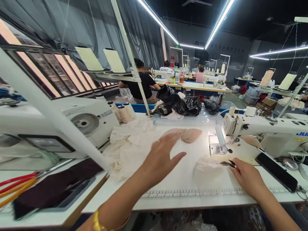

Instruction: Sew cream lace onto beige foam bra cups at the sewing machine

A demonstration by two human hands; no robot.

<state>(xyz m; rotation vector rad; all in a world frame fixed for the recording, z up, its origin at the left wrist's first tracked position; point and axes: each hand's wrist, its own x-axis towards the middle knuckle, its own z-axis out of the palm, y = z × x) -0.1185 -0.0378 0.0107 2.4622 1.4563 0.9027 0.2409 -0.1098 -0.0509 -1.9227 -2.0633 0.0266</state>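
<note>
My left hand (165, 154) reaches over the white table with its thumb spread away from its fingers. Its fingertips lie over or just above beige leaf-shaped fabric pieces (192, 135); I cannot tell whether they touch. Small dark thread snips (228, 163) are gripped in my right hand (247, 176), blades pointing left. Just left of the blades is a pale, thin fabric piece (208, 171), slightly blurred. Beyond my right hand stands a white sewing machine (269, 128) with its lamp lit over the needle plate (216, 148).
Cream fabric (130, 141) is heaped on the left. A phone (276, 171) lies by the machine's base. A ruler strip (173, 194) runs along the front edge. Black plastic bags (178, 101) sit at the back. A thread-stand pole (60, 106) crosses the left side. Co-workers sit farther off.
</note>
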